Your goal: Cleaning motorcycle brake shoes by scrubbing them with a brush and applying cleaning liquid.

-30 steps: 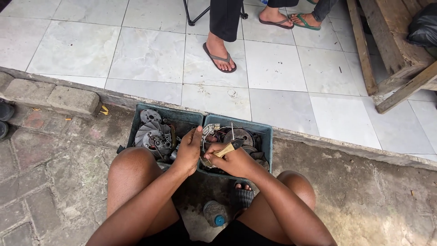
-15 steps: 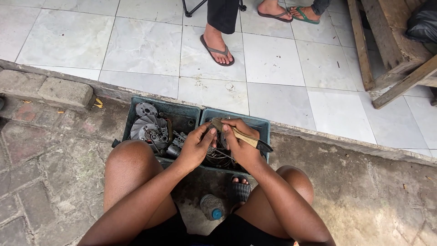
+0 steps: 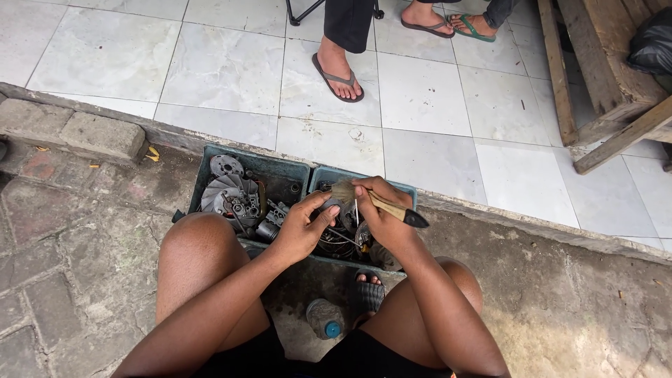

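Nearest to the camera, between the person's bare knees, a small bottle (image 3: 325, 318) with a blue cap stands on the rough ground, and just beside it a foot in a dark sandal (image 3: 366, 292) shows.

A little further, both hands meet over the right half of a teal tray (image 3: 246, 162) that sits on the ground against a low curb. The left hand (image 3: 302, 229) is closed around a small metal part (image 3: 332, 206); the fingers curl over it, so its shape is hard to tell. The right hand (image 3: 381, 212) is clamped on the wooden handle of a brush (image 3: 381, 203), with the pale bristles pointing left and touching the part, and the dark end of the handle sticking out to the right. The two hands are close together, almost touching.

The tray has two compartments. In the left one lie a round finned metal piece (image 3: 229, 194), a smaller disc (image 3: 225, 166) behind it, and some dark small parts. The right one, under the hands, holds wires and more metal pieces, mostly hidden.

To the left of the tray a grey block (image 3: 101, 134) lies along the curb. Beyond the curb is a pale tiled floor (image 3: 231, 63). There another person stands in a flip-flop (image 3: 337, 77), and more sandalled feet (image 3: 448, 21) are at the top edge. At the far right stands a wooden frame (image 3: 595, 70).
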